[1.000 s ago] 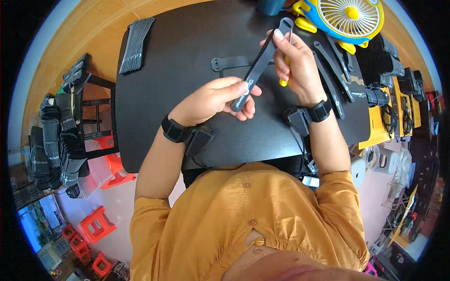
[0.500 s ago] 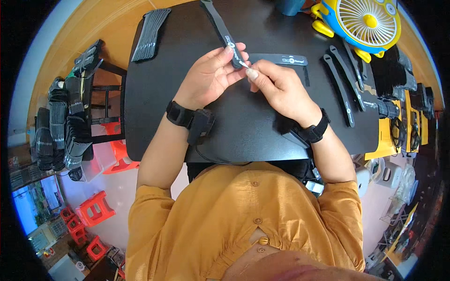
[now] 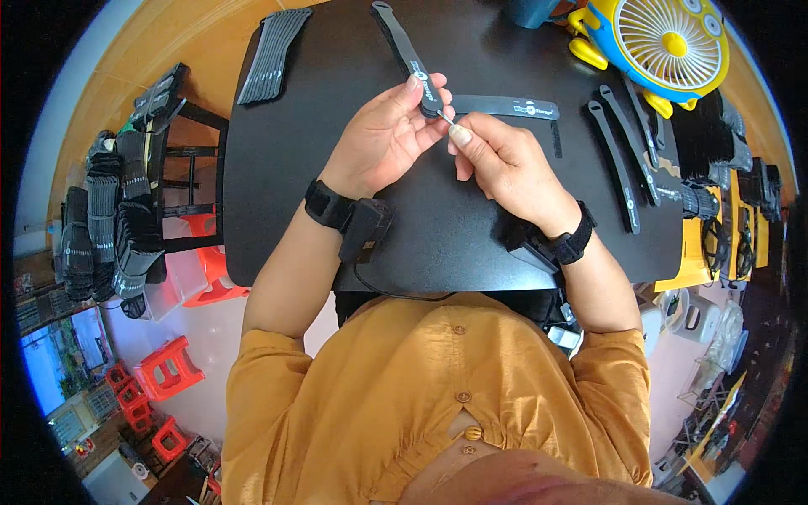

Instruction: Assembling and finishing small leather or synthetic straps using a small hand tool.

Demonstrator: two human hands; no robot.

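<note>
My left hand (image 3: 379, 141) is closed on a long black strap (image 3: 399, 40), thumb on top and fingers beneath. The strap points away from me, and its far end has a small hole. Between the thumb and forefinger of my right hand (image 3: 515, 172) is a small, thin silver piece (image 3: 447, 119), its kind too small to tell. Its tip meets the near end of the strap. Just beyond my right hand lies another black strap (image 3: 492, 106) with white print. A short narrow black strip (image 3: 556, 140) rests beside that strap's right end.
Several loose straps (image 3: 617, 168) lie at the table's right, near a yellow-and-blue fan (image 3: 669, 42). A strap bundle (image 3: 273, 59) sits at the far left of the dark table (image 3: 295, 194). More bundles (image 3: 103, 215) are piled left of the table. Red stools (image 3: 170, 369) stand on the floor.
The strap in my left hand has shifted slightly right along with both hands. My right hand's silver piece stays at the strap's near end, held at a slightly different angle.
</note>
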